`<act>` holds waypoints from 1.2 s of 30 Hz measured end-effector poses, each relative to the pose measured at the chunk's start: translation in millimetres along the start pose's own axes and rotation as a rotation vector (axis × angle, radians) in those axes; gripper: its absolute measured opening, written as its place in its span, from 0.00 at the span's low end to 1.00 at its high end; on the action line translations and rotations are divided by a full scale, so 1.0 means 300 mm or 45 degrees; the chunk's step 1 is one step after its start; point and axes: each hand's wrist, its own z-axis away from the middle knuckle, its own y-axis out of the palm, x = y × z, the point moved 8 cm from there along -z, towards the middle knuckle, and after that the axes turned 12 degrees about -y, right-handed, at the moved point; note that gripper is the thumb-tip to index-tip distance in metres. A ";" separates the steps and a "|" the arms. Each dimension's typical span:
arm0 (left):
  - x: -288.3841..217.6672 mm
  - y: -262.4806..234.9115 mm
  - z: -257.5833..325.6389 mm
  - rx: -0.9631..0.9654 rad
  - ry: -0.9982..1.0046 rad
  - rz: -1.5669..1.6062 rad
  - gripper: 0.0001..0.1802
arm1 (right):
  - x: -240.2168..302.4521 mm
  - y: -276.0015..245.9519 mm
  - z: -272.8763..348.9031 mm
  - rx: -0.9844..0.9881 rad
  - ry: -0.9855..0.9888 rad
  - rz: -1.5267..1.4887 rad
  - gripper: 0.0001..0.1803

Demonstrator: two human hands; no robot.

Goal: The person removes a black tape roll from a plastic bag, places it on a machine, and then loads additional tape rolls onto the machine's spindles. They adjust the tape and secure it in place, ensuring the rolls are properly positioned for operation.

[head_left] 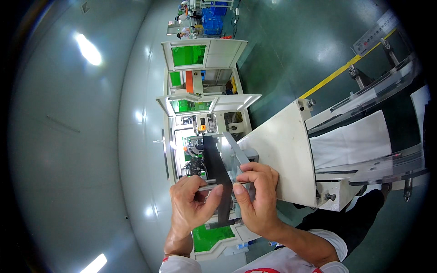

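Note:
My left hand [193, 200] is closed, its fingers curled beside a short metal rod and its thumb against the edge of a long dark flat bar [215, 166]. On the bar's other side, my right hand [258, 195] is closed too, thumb and forefinger pinched together. What lies in that pinch is too small to make out, as is whatever the left fingers hold. A grey metal arm [236, 148] runs past the right fingertips. Beyond the hands, dark machine parts [195, 166] sit inside a lit white machine.
White machine cabinets [225, 54] with green windows have their doors swung out. A cream panel [277, 152] stands to the right, next to a curved clear-edged unit [364, 169] holding white sheets [353, 141]. A yellow line [330, 78] crosses the green floor. Blue crates [212, 22] stand far off, near people.

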 end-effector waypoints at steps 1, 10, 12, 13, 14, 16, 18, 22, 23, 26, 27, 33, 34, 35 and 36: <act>-0.002 0.000 0.000 -0.002 0.006 0.001 0.16 | 0.000 -0.001 -0.001 -0.002 -0.006 0.006 0.10; -0.007 -0.001 0.000 -0.008 0.099 -0.004 0.17 | 0.001 0.006 -0.001 -0.013 0.014 0.016 0.12; -0.008 -0.002 0.000 -0.005 0.027 -0.006 0.15 | 0.000 0.008 -0.004 -0.012 0.033 0.023 0.12; -0.007 0.000 0.000 -0.002 -0.010 -0.008 0.15 | 0.000 0.007 -0.004 -0.009 0.035 0.024 0.12; -0.006 0.003 0.000 0.001 -0.016 0.002 0.15 | 0.001 0.007 -0.004 -0.006 0.037 0.025 0.12; 0.002 0.005 0.000 0.005 -0.027 0.025 0.16 | 0.003 0.009 -0.005 0.002 0.036 0.029 0.12; 0.006 0.005 0.000 0.000 -0.009 0.017 0.16 | 0.004 0.010 -0.006 0.009 0.032 0.031 0.12; 0.000 0.005 -0.001 -0.005 -0.003 0.010 0.16 | 0.005 0.006 -0.008 0.009 0.027 0.034 0.12; 0.000 0.007 -0.001 0.008 0.019 0.006 0.17 | 0.004 0.005 -0.008 0.005 0.028 0.032 0.12; 0.002 0.003 0.004 0.030 0.057 -0.010 0.18 | 0.013 0.005 -0.007 0.019 0.033 0.043 0.12; 0.006 0.005 0.006 0.025 0.061 -0.006 0.19 | 0.012 0.005 -0.004 0.028 0.034 0.056 0.12; 0.026 -0.001 0.005 0.052 -0.022 0.117 0.18 | 0.008 -0.001 -0.009 0.082 0.032 0.032 0.11; 0.026 -0.004 0.011 0.058 -0.050 0.145 0.17 | 0.009 -0.003 -0.009 0.090 0.040 0.031 0.10; 0.041 -0.014 0.021 0.039 -0.064 0.237 0.18 | 0.006 -0.006 -0.006 0.090 0.045 0.021 0.10; 0.058 -0.027 0.022 0.016 -0.064 0.331 0.18 | 0.006 -0.015 -0.009 0.081 0.039 0.014 0.10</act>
